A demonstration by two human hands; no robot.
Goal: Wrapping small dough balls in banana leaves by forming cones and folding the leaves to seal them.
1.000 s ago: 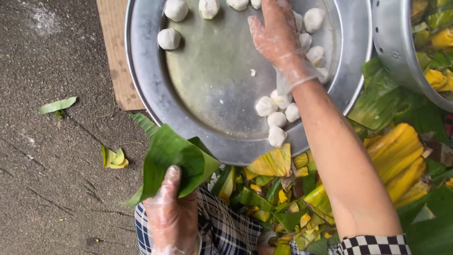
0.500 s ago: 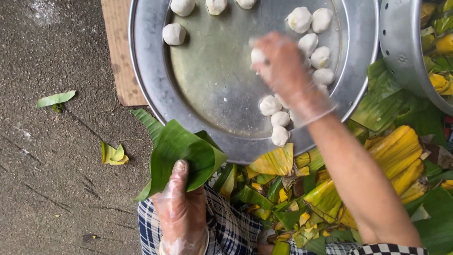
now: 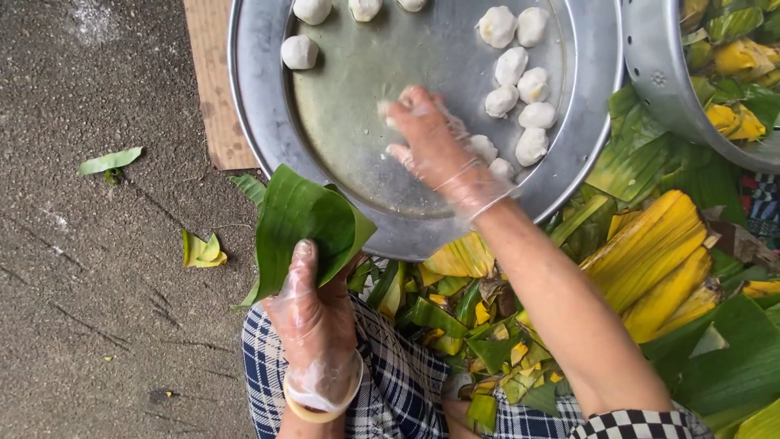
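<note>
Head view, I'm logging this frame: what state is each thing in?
Left hand: gloved, gripping the folded leaf.
Folded leaf: green, shaped into a cone.
Right hand: gloved, closed on something white.
Round tray: holds white dough balls.
Leaf scraps: strewn, green and yellow.

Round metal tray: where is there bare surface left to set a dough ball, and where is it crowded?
The round metal tray is bare across its middle and lower left, between the lone dough ball and the right hand. Its right side is crowded with a cluster of dough balls. The left hand holds a folded green leaf.

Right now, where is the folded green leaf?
The folded green leaf is in the left hand, lower left of the round metal tray.
</note>
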